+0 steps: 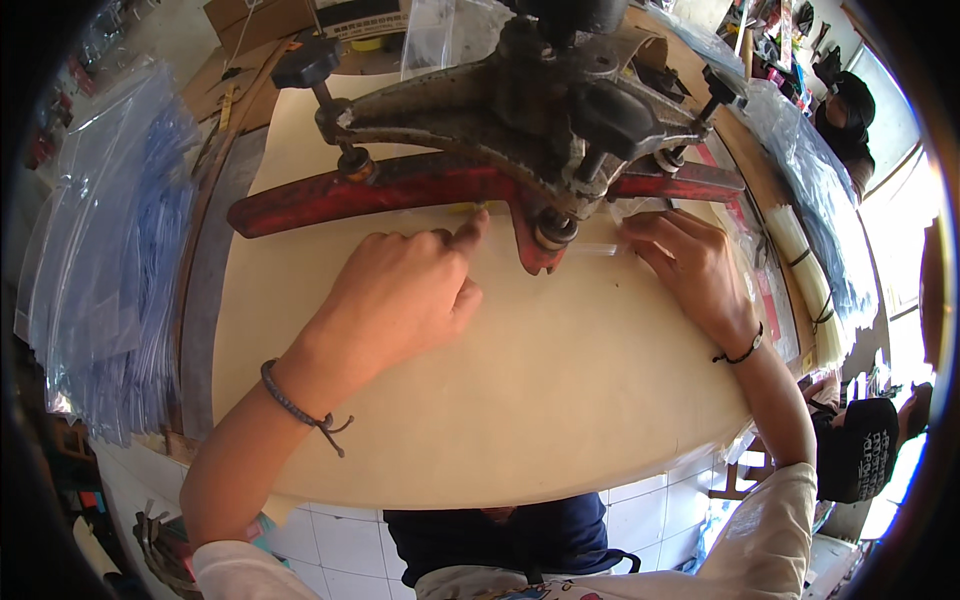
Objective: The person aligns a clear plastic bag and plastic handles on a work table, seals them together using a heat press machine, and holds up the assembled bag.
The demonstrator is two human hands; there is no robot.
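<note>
Across the far side of the cream work sheet (480, 400) stands a dark metal press frame (460, 100) with black knobs and a red bar (360, 195) beneath it. My left hand (395, 290) has its index finger stretched to the bar's near edge, by a small yellow patch; the thumb stands apart and the other fingers are curled. It appears to hold nothing. To the right of the bar's forked centre, my right hand (685, 255) pinches the edge of a clear plastic piece (597, 249). The bar and frame hide part of that plastic.
Stacked clear plastic bags (110, 250) lie along the left edge. On the right are more plastic sheets (810, 180) and a tied pale bundle (805, 285). A cardboard box (255, 25) stands at the back. Two other people (850, 115) are at the right.
</note>
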